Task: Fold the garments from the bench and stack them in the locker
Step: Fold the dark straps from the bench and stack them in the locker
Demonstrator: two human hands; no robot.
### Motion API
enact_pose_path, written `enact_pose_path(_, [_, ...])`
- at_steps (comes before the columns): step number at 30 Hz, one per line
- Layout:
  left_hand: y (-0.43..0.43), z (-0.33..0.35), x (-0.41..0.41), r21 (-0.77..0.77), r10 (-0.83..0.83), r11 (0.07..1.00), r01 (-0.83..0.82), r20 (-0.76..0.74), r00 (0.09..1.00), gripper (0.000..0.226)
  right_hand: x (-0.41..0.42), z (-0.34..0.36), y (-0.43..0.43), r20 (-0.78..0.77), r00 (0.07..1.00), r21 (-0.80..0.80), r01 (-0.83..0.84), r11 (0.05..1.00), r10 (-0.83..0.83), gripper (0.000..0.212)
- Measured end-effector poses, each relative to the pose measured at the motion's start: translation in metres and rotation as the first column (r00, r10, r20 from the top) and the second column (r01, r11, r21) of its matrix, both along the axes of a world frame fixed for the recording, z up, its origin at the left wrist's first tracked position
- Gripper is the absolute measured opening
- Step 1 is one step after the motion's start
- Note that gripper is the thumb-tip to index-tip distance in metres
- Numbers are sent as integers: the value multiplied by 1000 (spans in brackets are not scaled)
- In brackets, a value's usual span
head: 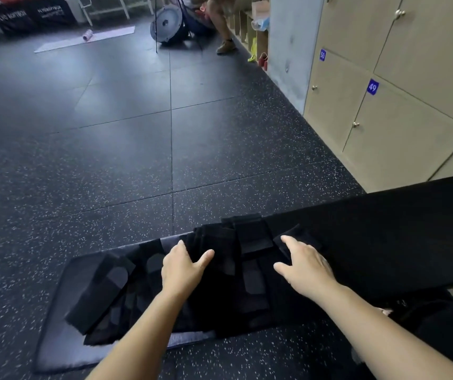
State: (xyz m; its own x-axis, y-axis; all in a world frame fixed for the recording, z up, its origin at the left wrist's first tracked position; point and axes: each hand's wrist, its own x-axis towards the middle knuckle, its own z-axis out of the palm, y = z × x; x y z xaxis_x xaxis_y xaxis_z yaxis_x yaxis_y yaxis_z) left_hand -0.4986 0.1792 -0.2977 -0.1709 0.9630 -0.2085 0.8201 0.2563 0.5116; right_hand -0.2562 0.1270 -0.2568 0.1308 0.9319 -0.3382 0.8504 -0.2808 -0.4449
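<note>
Both hands — left hand, right hand — rest spread-fingered on black garment.

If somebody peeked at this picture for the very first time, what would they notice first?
The left hand and the right hand rest with spread fingers on a black garment on the dark bench, bottom middle. Along the right side stand beige lockers with blue number tags.

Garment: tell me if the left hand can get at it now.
Yes, it seems so: the left hand rests open on the garment, which lies on the bench, with nothing between them.
</note>
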Motion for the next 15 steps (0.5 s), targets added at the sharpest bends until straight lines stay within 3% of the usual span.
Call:
enact_pose_path(4, [12,-8,10,-117,76,990,-75,2,997,62,-17,-6,27,5,997,3,-73,997,73,63])
enact_pose_path(9, [21,-18,13,-72,150,987,-143,110,982,71,-30,-17,51,23,986,-37,-161,986,162,61])
enact_pose_path(15, [29,-28,8,-83,158,986,-143,222,962,80,-32,-32,61,10,980,-147,-194,970,197,42])
